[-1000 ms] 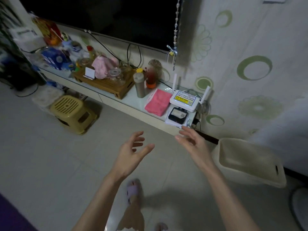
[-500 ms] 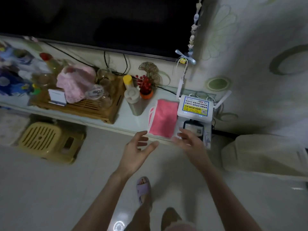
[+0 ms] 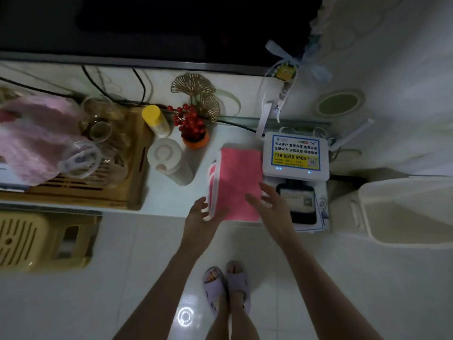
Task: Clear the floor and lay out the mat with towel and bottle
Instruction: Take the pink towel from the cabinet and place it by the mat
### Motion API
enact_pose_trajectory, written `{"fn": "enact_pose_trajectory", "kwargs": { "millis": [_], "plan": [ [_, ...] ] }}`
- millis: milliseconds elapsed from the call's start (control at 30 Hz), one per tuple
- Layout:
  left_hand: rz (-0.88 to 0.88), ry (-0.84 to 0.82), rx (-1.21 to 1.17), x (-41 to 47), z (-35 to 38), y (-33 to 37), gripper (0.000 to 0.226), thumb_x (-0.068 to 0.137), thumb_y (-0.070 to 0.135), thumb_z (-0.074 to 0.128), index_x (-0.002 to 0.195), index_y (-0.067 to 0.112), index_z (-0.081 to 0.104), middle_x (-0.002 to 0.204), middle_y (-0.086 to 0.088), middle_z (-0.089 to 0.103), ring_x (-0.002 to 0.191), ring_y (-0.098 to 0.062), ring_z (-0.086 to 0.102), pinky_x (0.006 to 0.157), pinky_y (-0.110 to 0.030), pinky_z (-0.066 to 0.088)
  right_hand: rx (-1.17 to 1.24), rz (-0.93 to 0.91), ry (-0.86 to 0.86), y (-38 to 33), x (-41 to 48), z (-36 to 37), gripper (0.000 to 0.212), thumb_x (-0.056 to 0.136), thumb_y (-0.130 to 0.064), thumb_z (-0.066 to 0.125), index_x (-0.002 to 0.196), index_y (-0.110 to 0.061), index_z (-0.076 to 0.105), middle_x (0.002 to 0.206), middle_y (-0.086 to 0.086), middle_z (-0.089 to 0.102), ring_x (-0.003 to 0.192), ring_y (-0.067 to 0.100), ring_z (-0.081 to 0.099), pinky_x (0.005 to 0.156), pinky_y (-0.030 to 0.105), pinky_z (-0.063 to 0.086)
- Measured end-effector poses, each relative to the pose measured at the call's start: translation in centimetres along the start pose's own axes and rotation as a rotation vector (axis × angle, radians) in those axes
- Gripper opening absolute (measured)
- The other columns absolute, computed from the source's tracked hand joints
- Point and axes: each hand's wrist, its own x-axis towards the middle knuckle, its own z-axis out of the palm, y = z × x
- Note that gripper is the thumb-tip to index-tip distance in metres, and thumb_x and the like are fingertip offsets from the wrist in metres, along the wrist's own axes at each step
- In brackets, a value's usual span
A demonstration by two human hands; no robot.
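At the front edge of the shelf [image 3: 171, 192] lies the folded pink towel [image 3: 236, 182], with the left hand [image 3: 199, 217] and right hand [image 3: 272, 204] spread open on either side, gripping nothing, and the bottle [image 3: 171, 161] standing just left.

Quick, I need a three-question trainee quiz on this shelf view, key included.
1. True or false: the left hand already holds the pink towel.
2. What stands directly left of the towel? A) tall bottle B) router C) stool
3. Fill in: the small bottle has a ____ cap.

Key: 1 false, both hands are open beside the towel, right hand too; 2 A; 3 yellow.
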Motion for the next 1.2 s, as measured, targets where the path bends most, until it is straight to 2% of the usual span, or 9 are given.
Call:
{"fn": "enact_pose_trajectory", "kwargs": {
  "millis": [100, 200, 333, 400, 600, 767, 933, 1100, 1200],
  "plan": [
    [-0.087, 0.013, -0.024, 2.8, 0.9, -1.7, 0.076, 0.08, 0.028, 0.072, 0.142, 0.01, 0.033, 0.137, -0.006, 0.045, 0.111, -0.019, 0.051, 0.075, -0.019, 0.045, -0.009, 0.011, 0.038, 1.5, 2.3, 1.3, 0.068, 0.081, -0.035, 0.072, 0.139, -0.015, 0.044, 0.138, 0.005, 0.048, 0.122, 0.018, 0.047, 0.102, 0.041, 0.042],
    [-0.096, -0.017, -0.064, 4.7, 1.9, -3.1, 0.077, 0.08, 0.028, 0.073, 0.142, 0.01, 0.032, 0.134, -0.009, 0.046, 0.103, -0.018, 0.053, 0.057, -0.009, 0.047, -0.054, 0.009, 0.078, 3.0, 4.4, 2.4, 0.073, 0.078, -0.039, 0.073, 0.138, -0.014, 0.043, 0.135, 0.005, 0.05, 0.12, 0.018, 0.049, 0.103, 0.044, 0.041],
    [-0.109, -0.016, -0.078, 6.6, 3.3, -3.7, 0.082, 0.071, 0.044, 0.072, 0.136, 0.008, 0.039, 0.126, -0.012, 0.051, 0.109, -0.028, 0.056, 0.085, -0.042, 0.053, -0.089, 0.051, 0.154, 4.4, 6.6, 3.8, 0.077, 0.071, -0.047, 0.073, 0.135, -0.015, 0.044, 0.129, 0.006, 0.053, 0.115, 0.022, 0.052, 0.1, 0.046, 0.043],
    [-0.129, 0.002, -0.07, 7.1, 4.0, -3.6, 0.073, 0.076, 0.043, 0.073, 0.13, 0.003, 0.043, 0.122, -0.015, 0.053, 0.107, -0.03, 0.057, 0.086, -0.048, 0.052, -0.107, 0.055, 0.174, 4.9, 7.4, 4.4, 0.078, 0.072, -0.047, 0.073, 0.136, -0.013, 0.042, 0.13, 0.007, 0.052, 0.117, 0.024, 0.051, 0.1, 0.047, 0.042],
    [-0.256, 0.019, -0.07, 8.6, 4.7, -3.1, 0.061, 0.078, 0.045, 0.07, 0.114, 0.006, 0.042, 0.105, -0.005, 0.054, 0.092, -0.023, 0.056, 0.068, -0.031, 0.046, -0.059, 0.07, 0.234, 5.2, 8.7, 5.1, 0.065, 0.078, -0.039, 0.07, 0.129, -0.007, 0.045, 0.12, 0.009, 0.054, 0.109, 0.024, 0.054, 0.093, 0.04, 0.046],
    [-0.223, -0.029, -0.076, 8.1, 4.2, -2.4, 0.053, 0.075, 0.046, 0.073, 0.105, 0.007, 0.052, 0.096, -0.004, 0.061, 0.083, -0.02, 0.06, 0.059, -0.026, 0.047, 0.069, 0.01, 0.248, 3.9, 8.1, 4.9, 0.038, 0.083, -0.02, 0.069, 0.115, -0.006, 0.056, 0.096, -0.004, 0.063, 0.084, 0.004, 0.061, 0.059, 0.004, 0.043],
    [-0.114, -0.08, -0.149, 5.4, 2.3, -0.6, 0.038, 0.077, 0.036, 0.074, 0.1, 0.01, 0.06, 0.09, 0.001, 0.065, 0.078, -0.013, 0.063, 0.051, -0.015, 0.048, 0.209, 0.015, 0.251, 2.2, 5.3, 3.6, 0.036, 0.084, -0.022, 0.069, 0.113, -0.009, 0.054, 0.096, -0.007, 0.061, 0.082, -0.003, 0.056, 0.062, 0.004, 0.044],
    [-0.007, -0.186, -0.186, 2.0, 0.8, 1.2, 0.033, 0.08, 0.033, 0.072, 0.107, 0.019, 0.058, 0.102, 0.002, 0.066, 0.091, -0.015, 0.065, 0.07, -0.026, 0.055, 0.315, -0.03, 0.289, 0.4, 1.0, 1.6, 0.024, 0.085, -0.02, 0.069, 0.104, -0.014, 0.055, 0.095, -0.003, 0.062, 0.085, 0.009, 0.061, 0.072, 0.019, 0.051],
    [0.102, -0.233, -0.188, -1.2, 0.8, 2.2, 0.027, 0.083, 0.03, 0.068, 0.106, 0.025, 0.056, 0.1, 0.009, 0.065, 0.089, -0.007, 0.064, 0.06, -0.012, 0.051, 0.333, -0.05, 0.378, -0.1, -2.6, 0.5, 0.024, 0.085, -0.02, 0.069, 0.103, -0.012, 0.057, 0.096, -0.001, 0.064, 0.086, 0.012, 0.062, 0.073, 0.021, 0.051]
  ]
}}
